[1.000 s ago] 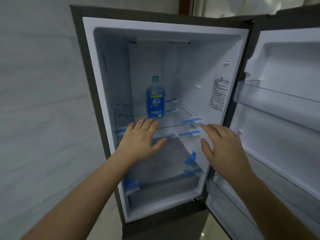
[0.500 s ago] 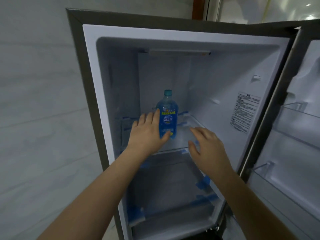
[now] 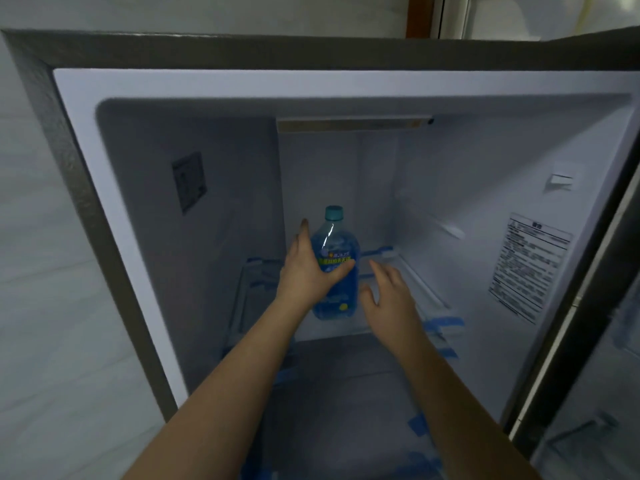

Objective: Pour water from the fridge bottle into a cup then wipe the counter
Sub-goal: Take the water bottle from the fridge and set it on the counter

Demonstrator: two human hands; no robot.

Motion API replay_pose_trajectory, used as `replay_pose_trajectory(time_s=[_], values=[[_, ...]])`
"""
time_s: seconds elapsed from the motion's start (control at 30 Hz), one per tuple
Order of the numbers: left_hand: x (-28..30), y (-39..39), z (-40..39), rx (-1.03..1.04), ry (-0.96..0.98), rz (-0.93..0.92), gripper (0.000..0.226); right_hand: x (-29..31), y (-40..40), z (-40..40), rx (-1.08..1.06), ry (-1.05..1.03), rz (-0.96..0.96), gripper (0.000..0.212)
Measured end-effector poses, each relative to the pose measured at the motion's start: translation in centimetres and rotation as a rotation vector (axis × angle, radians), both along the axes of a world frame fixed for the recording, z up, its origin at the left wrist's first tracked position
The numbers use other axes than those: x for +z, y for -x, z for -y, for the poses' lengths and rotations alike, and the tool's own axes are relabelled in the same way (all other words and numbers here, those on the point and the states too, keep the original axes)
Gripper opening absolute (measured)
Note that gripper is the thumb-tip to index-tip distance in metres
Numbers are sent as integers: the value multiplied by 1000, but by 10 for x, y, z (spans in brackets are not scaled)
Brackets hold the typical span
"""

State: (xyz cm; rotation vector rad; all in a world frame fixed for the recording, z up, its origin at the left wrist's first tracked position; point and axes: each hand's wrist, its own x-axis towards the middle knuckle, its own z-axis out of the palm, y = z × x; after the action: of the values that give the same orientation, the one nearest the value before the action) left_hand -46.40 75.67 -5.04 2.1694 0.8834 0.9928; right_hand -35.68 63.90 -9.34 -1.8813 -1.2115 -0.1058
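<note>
Wrapping left hand (image 3: 306, 275) around blue bottle (image 3: 337, 271) at mid-label, thumb crossing front; right hand (image 3: 388, 289) hovering spread at 3 o'clock. Probably full, heavy, slick, yielding: gripping at waist.

glass fridge shelf (image 3: 415, 289), blue bottle (image 3: 337, 271) upright
</note>
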Motion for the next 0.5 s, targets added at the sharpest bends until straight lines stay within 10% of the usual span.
replay_pose_trajectory(time_s=[0.5], values=[[-25,-19,-33,-141,497,371,63,-17,-8,-15,64,-49,-746,48]])
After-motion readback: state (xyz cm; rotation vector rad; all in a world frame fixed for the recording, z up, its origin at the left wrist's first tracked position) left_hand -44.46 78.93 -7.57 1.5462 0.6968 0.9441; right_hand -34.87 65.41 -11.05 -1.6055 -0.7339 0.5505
